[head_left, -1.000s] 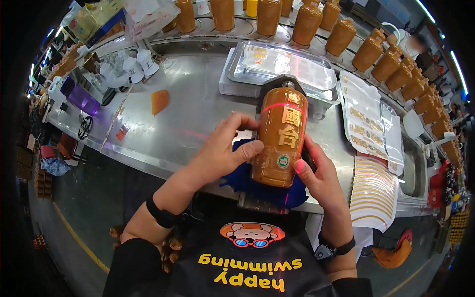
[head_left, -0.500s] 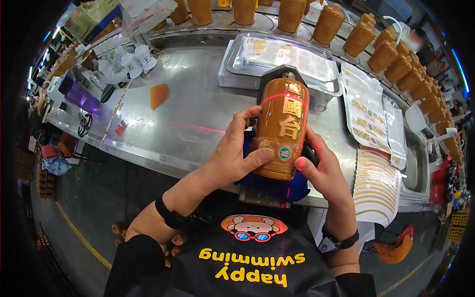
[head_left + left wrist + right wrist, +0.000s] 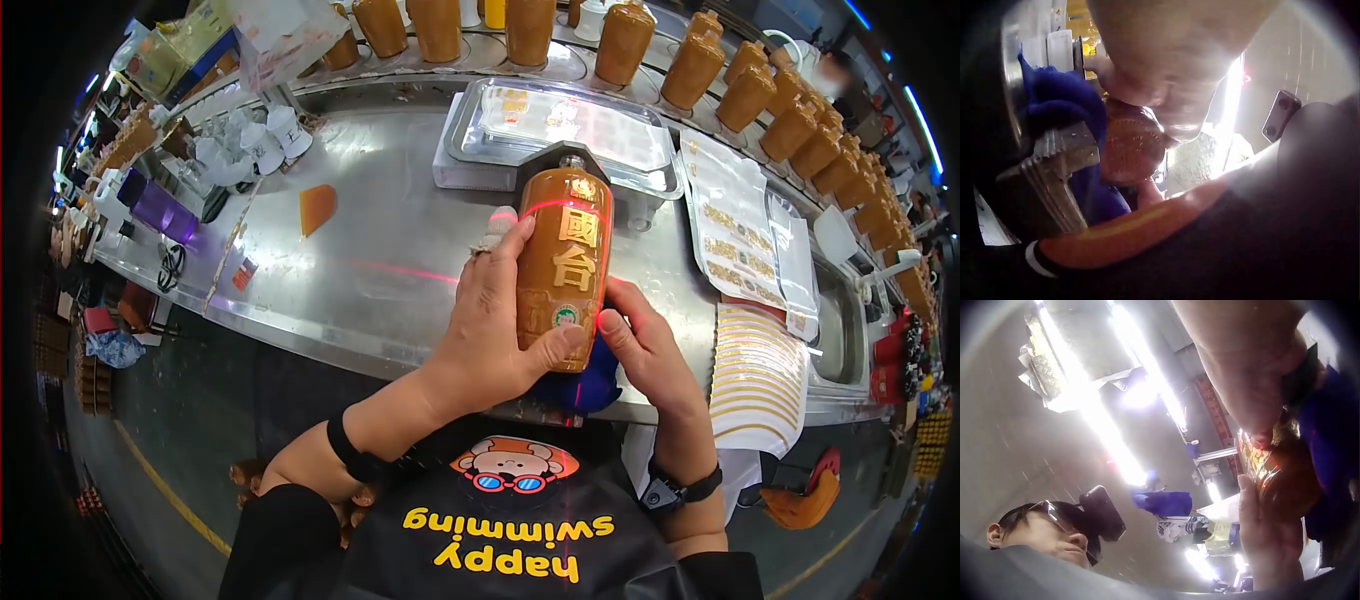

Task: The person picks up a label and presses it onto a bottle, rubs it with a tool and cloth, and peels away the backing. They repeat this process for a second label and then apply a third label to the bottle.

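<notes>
A glossy brown bottle (image 3: 540, 290) with raised gold characters and a round green-and-white seal lies tilted before me, its neck at a dark angular holder (image 3: 537, 162). My left hand (image 3: 490, 310) grips its left side, fingers along the body and thumb across the lower front. White covering shows on one of its fingers. At the lower right side, my right hand (image 3: 650, 350) holds the bottle with its thumb at the edge; its other fingers are partly hidden. A blue cloth (image 3: 597, 385) lies under the base. The left wrist view shows the round bottle base (image 3: 1132, 150).
Behind the holder is a metal tray (image 3: 465, 135) with label sheets. More gold-printed sheets (image 3: 735, 220) lie at the right. Brown bottles (image 3: 625, 45) line a curved conveyor. An orange piece (image 3: 317, 208) and a purple bottle (image 3: 160, 205) are on the left.
My left hand has slid up along the bottle's left side, its fingers straighter and its thumb farther across the front. The white finger covering has come into sight. The right hand stays at the lower right side.
</notes>
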Available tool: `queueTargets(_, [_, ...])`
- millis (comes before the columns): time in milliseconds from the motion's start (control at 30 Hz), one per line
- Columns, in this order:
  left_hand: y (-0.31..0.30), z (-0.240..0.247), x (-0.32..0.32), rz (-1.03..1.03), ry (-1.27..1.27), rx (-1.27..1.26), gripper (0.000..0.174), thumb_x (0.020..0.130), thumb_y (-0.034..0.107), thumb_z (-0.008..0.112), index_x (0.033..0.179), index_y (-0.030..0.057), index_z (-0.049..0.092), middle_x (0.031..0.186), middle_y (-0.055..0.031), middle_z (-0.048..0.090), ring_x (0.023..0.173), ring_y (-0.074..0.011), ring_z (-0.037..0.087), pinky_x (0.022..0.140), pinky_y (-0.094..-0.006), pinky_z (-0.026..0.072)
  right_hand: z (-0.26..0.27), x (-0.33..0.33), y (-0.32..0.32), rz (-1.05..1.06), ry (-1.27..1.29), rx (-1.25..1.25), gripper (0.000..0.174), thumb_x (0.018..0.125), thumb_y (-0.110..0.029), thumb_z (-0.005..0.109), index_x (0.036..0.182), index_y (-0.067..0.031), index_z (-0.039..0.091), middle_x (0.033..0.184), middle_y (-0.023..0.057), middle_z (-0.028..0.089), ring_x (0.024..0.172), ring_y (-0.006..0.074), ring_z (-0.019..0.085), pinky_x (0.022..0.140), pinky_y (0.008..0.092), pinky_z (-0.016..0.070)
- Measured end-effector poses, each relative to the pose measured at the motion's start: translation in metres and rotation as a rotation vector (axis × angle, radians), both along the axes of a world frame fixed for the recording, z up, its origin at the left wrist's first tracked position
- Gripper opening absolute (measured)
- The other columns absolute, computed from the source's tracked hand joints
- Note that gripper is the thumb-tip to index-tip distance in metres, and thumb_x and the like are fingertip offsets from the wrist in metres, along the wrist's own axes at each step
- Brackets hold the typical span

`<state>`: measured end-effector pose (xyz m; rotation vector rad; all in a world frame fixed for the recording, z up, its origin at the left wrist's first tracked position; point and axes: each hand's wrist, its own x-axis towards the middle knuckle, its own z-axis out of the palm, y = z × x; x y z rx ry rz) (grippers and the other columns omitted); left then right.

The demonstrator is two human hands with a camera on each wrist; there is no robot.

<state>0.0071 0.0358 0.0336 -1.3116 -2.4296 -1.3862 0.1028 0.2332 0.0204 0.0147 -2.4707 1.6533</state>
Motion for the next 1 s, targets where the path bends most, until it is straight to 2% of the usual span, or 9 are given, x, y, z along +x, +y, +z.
queueTargets(33, [0.0,0.0,0.001,0.014,0.021,-0.008,0.095,0.084,0.044,0.07,0.148,-0.0046,0.019,0.14,-0.0253,0.038,0.126,-0.0401,0.04,0.109,-0.0477,0.0284,0.0,0.001,0.0,0.003,-0.003,0.013,0.051,0.1,-0.034,0.054,0.137,0.0011,0.048,0.13,0.0207,0.053,0.121,0.0314,0.054,0.103,0.0366,0.0407])
queueTargets(133, [0.0,0.005,0.002,-0.029,-0.102,-0.039,0.096,0.083,0.035,0.073,0.149,-0.0055,0.015,0.15,-0.0278,0.025,0.143,-0.0387,0.024,0.116,-0.0445,0.0213,-0.002,0.003,0.001,-0.007,-0.021,0.006,0.042,0.099,-0.03,0.055,0.128,0.0004,0.056,0.128,0.0199,0.054,0.117,0.0326,0.056,0.1,0.0366,0.043])
queueTargets(233, [0.0,0.007,0.003,-0.031,-0.119,-0.036,0.096,0.082,0.033,0.073,0.149,-0.0051,0.015,0.15,-0.0277,0.024,0.143,-0.039,0.024,0.116,-0.0444,0.0214,-0.002,0.005,0.004,-0.017,-0.038,0.008,0.033,0.098,-0.024,0.057,0.12,-0.0001,0.06,0.125,0.0184,0.056,0.115,0.0319,0.057,0.097,0.0367,0.0445])
queueTargets(333, [0.002,0.0,0.0,-0.025,-0.047,0.014,0.099,0.08,0.037,0.073,0.149,-0.0038,0.016,0.141,-0.0258,0.036,0.125,-0.0408,0.039,0.109,-0.049,0.0282,-0.001,0.006,0.004,-0.041,-0.033,0.012,0.024,0.094,-0.018,0.06,0.111,-0.0004,0.061,0.122,0.0169,0.057,0.113,0.0301,0.057,0.095,0.0359,0.0451])
queueTargets(467, [0.0,-0.005,-0.002,-0.073,-0.093,0.071,0.094,0.085,0.04,0.069,0.149,-0.0046,0.017,0.143,-0.026,0.035,0.129,-0.0399,0.037,0.111,-0.0471,0.0269,-0.004,0.009,0.006,-0.063,0.001,-0.011,0.012,0.091,-0.011,0.063,0.098,-0.0013,0.061,0.118,0.0146,0.056,0.109,0.0258,0.057,0.092,0.0335,0.0453])
queueTargets(600, [0.0,-0.01,-0.006,-0.101,-0.181,0.141,0.087,0.09,0.04,0.065,0.148,-0.0052,0.019,0.144,-0.0257,0.035,0.133,-0.0384,0.035,0.112,-0.0448,0.0254,0.0,0.012,0.011,-0.066,0.027,-0.029,0.006,0.091,-0.008,0.062,0.092,-0.0032,0.058,0.115,0.0114,0.055,0.1,0.0177,0.055,0.086,0.0292,0.0454])
queueTargets(833, [0.001,-0.013,-0.005,-0.101,-0.209,0.161,0.087,0.09,0.04,0.066,0.148,-0.0054,0.019,0.144,-0.0264,0.035,0.133,-0.0385,0.035,0.112,-0.0445,0.0257,0.013,0.024,0.018,-0.087,-0.041,-0.032,0.008,0.093,-0.01,0.061,0.09,-0.0041,0.057,0.115,0.0095,0.055,0.096,0.0151,0.055,0.081,0.0267,0.0452])
queueTargets(967, [0.001,-0.013,-0.006,-0.107,-0.207,0.16,0.089,0.089,0.04,0.067,0.148,-0.0051,0.019,0.143,-0.0267,0.034,0.133,-0.0386,0.035,0.112,-0.0444,0.0264,0.013,0.025,0.021,-0.066,-0.039,-0.021,0.015,0.096,-0.016,0.06,0.088,-0.0047,0.055,0.118,0.0087,0.055,0.107,0.0142,0.049,0.096,0.0291,0.0367])
queueTargets(1000, [0.001,-0.012,-0.006,-0.109,-0.204,0.161,0.089,0.089,0.04,0.067,0.148,-0.0051,0.019,0.143,-0.0267,0.034,0.133,-0.0386,0.035,0.112,-0.0443,0.0266,0.012,0.025,0.021,-0.064,-0.041,-0.016,0.014,0.096,-0.016,0.06,0.088,-0.0046,0.055,0.118,0.0085,0.055,0.106,0.0141,0.049,0.095,0.0292,0.0373])
